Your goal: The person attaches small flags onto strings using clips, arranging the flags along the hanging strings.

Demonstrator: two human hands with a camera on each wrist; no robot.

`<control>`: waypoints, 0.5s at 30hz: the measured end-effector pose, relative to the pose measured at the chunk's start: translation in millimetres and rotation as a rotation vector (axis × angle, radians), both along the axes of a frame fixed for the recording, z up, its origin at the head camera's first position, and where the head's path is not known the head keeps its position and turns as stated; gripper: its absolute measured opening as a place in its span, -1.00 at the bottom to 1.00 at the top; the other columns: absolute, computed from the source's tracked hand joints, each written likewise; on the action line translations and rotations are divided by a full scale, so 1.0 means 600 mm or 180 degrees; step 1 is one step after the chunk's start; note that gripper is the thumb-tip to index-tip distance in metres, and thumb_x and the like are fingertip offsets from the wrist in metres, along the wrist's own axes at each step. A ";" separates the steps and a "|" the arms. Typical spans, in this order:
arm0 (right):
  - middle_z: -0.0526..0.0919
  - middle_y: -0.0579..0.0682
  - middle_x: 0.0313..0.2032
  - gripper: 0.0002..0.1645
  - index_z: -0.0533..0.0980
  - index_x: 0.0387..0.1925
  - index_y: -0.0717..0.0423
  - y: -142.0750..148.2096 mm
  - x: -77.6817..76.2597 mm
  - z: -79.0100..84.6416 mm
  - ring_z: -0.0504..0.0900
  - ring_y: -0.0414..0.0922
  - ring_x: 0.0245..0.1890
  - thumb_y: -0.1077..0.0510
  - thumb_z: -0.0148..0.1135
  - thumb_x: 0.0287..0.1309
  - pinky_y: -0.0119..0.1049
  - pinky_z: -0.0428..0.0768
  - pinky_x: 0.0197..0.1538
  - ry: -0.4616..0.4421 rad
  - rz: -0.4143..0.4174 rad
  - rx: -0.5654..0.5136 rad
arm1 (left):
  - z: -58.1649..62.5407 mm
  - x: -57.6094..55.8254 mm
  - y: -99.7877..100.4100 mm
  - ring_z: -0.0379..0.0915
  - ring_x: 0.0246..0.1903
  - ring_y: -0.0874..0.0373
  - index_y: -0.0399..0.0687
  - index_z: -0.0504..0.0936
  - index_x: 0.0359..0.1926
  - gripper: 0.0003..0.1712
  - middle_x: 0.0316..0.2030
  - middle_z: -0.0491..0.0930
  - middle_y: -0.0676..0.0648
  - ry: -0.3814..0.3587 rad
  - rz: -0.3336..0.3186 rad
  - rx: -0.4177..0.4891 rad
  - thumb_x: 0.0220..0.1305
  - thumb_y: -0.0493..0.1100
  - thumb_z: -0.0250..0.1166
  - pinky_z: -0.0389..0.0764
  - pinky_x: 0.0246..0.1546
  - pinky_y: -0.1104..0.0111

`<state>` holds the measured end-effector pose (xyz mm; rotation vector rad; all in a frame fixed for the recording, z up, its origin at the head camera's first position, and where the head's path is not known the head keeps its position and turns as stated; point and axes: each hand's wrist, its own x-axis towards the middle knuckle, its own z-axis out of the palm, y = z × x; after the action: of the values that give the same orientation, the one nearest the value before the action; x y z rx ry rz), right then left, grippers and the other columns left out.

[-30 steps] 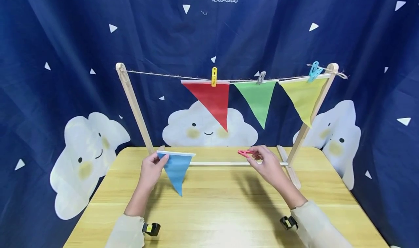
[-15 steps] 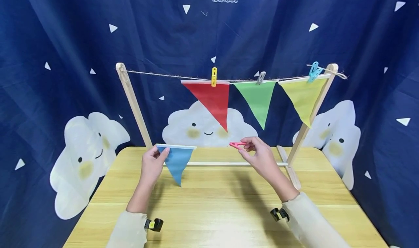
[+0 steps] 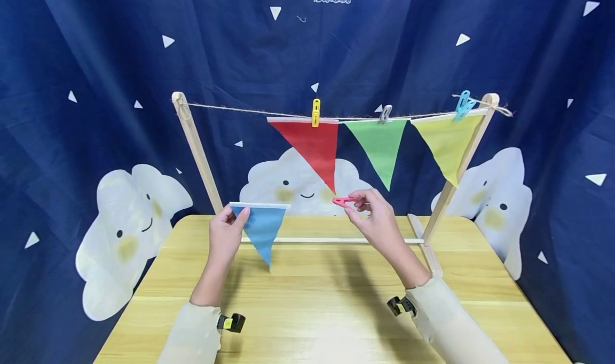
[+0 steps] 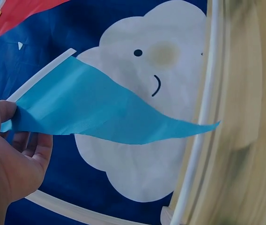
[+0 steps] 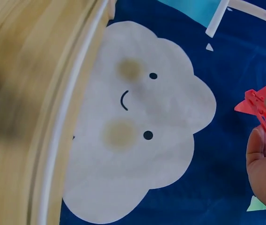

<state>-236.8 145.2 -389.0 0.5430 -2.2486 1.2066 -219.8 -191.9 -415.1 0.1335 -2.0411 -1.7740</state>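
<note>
My left hand (image 3: 226, 235) pinches a blue triangular pennant (image 3: 265, 228) by the left end of its white top edge, thumb in front. The pennant hangs point down, apart from the string, as the left wrist view also shows of the blue pennant (image 4: 91, 103). Between thumb and fingers, my right hand (image 3: 377, 217) pinches a red clothespin (image 3: 343, 202), its tip turned left, just below the red pennant's point. Overhead, a twine line (image 3: 240, 109) carries a red pennant (image 3: 317, 145) under a yellow clothespin (image 3: 315, 113), a green pennant (image 3: 379, 145) and a yellow pennant (image 3: 449, 140).
The twine is tied between a left wooden post (image 3: 198, 150) and a right wooden post (image 3: 463, 166). A white rod (image 3: 312, 240) joins them low, over the wooden table (image 3: 307, 300). Behind hangs a dark blue curtain (image 3: 230, 44) with printed clouds.
Both hands have risen from the table. The left lifts the blue pennant upward; the right brings the red clothespin up and to the left. The hung pennants stay in place.
</note>
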 end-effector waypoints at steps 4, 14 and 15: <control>0.66 0.07 -0.24 -0.62 0.65 -0.07 0.16 -0.006 -0.004 0.011 0.68 -0.07 -0.27 0.32 0.56 0.05 -0.27 0.72 -0.11 0.0051 0.0041 -0.0049 | 0.012 0.000 0.003 0.39 -0.44 0.28 -0.39 0.70 -0.07 -0.70 -0.44 0.60 0.22 0.0135 -0.0010 0.0067 0.40 -0.17 0.38 0.47 -0.38 0.54; 0.67 0.12 -0.23 -0.61 0.65 -0.07 0.14 -0.020 -0.007 0.047 0.68 -0.04 -0.28 0.28 0.59 0.04 -0.55 0.63 -0.11 0.0238 0.0158 -0.0060 | 0.034 -0.005 0.009 0.41 -0.44 0.28 -0.39 0.70 -0.09 -0.73 -0.39 0.64 0.14 0.0333 0.0017 0.0092 0.40 -0.20 0.37 0.50 -0.38 0.54; 0.67 0.11 -0.22 -0.61 0.65 -0.07 0.13 -0.022 -0.008 0.050 0.68 -0.07 -0.28 0.27 0.59 0.05 -0.54 0.63 -0.11 0.0254 0.0164 -0.0051 | 0.036 -0.006 0.009 0.40 -0.44 0.27 -0.40 0.70 -0.10 -0.73 -0.40 0.62 0.13 0.0336 0.0031 0.0080 0.41 -0.19 0.36 0.49 -0.39 0.54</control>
<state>-241.6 132.1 -359.0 0.6354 -2.1686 1.2057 -223.1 -186.6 -393.4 0.0560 -1.9416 -1.7629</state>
